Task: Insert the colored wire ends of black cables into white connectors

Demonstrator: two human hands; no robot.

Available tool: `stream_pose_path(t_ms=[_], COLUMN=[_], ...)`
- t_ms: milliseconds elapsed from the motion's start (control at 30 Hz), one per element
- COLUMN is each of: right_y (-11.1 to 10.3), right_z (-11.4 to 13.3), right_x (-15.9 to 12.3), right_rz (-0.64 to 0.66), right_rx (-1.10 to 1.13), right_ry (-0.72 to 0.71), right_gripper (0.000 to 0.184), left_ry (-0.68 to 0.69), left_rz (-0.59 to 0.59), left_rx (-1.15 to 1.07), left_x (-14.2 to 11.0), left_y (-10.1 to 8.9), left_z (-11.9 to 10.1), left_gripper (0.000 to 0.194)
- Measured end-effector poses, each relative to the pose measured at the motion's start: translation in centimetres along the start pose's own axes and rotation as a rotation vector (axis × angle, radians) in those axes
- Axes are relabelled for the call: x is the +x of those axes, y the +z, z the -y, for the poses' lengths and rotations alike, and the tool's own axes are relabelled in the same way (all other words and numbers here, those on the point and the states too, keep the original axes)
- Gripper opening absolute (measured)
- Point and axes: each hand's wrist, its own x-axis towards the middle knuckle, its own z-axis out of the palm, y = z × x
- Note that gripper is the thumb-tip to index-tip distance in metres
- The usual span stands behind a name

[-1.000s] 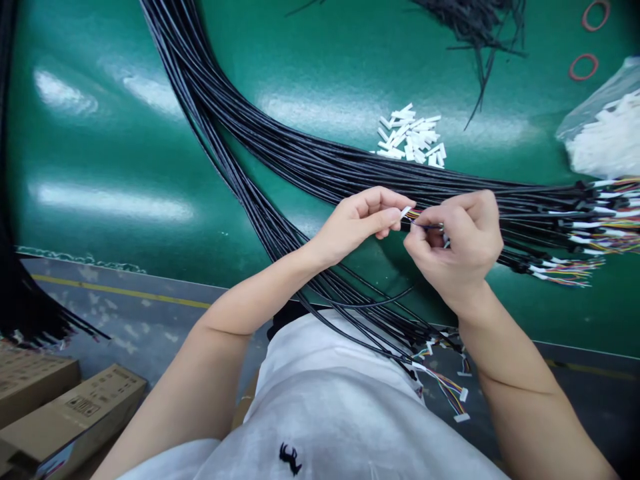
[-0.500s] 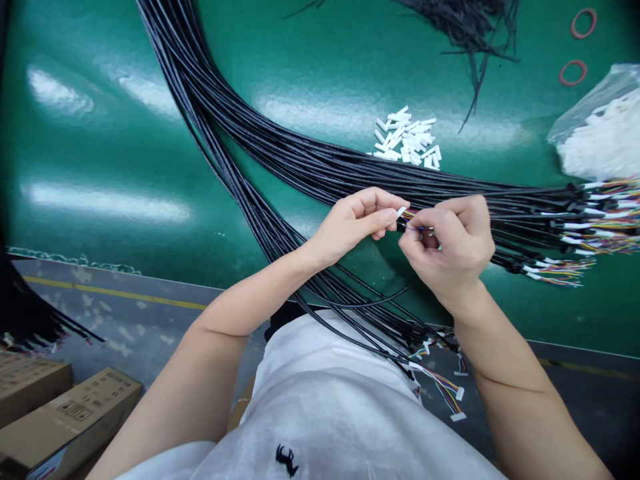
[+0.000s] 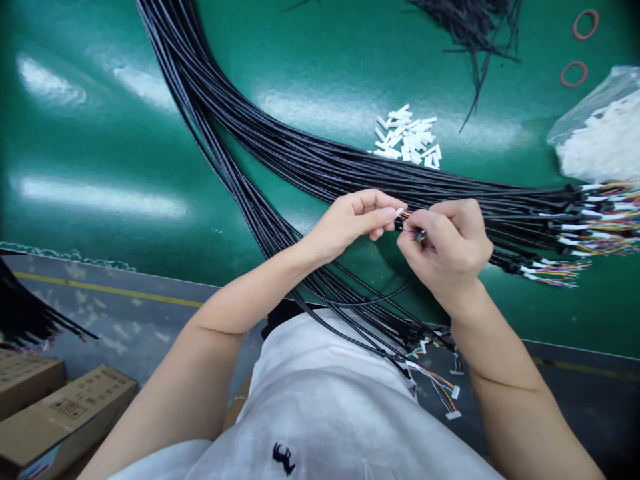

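Observation:
Between finger and thumb, my left hand (image 3: 361, 219) pinches a small white connector (image 3: 399, 212). Thin coloured wires (image 3: 407, 215) run from it toward my right hand (image 3: 447, 250), whose fingers are closed on them close beside the connector; the exact grip is partly hidden. Both hands hover over the front of a thick bundle of black cables (image 3: 300, 157), whose stripped ends with coloured wires (image 3: 607, 220) fan out at the right. Nearer my body, more cables end in coloured wires with white connectors (image 3: 454, 415).
A pile of loose white connectors (image 3: 407, 137) lies behind the bundle on the green table (image 3: 100, 147). Further right are a clear bag of white parts (image 3: 603, 140) and two reddish rings (image 3: 573, 74). Black strips (image 3: 470, 30) lie at the back. Cardboard boxes (image 3: 70, 413) stand lower left.
My right hand has shifted very slightly at the wires, its fingers still closed. My left hand keeps its pinch on the connector. The whole view has moved a little.

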Motion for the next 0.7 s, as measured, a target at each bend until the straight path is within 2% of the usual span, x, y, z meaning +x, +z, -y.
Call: stream_pose_path(t_ms=[433,600,700], right_y=[-0.10,-0.27,-0.38], right_z=[-0.04,0.13,-0.05], right_x=[-0.17,0.00,0.21], right_rz=[0.072,0.050,0.070], right_rx=[0.049,0.087,0.158], right_ry=[0.068,0.070,0.110], right_gripper=[0.018,0.019,0.016], left_ry=[-0.009,-0.007,0.039], left_rz=[0.034,0.048,0.014], left_rx=[-0.084,-0.040,0.011], left_x=[0.13,0.04,0.03], left_y=[0.04,0.00,-0.09], left_z=[0.25,0.21,0.36], left_gripper=[0.041,0.044,0.040])
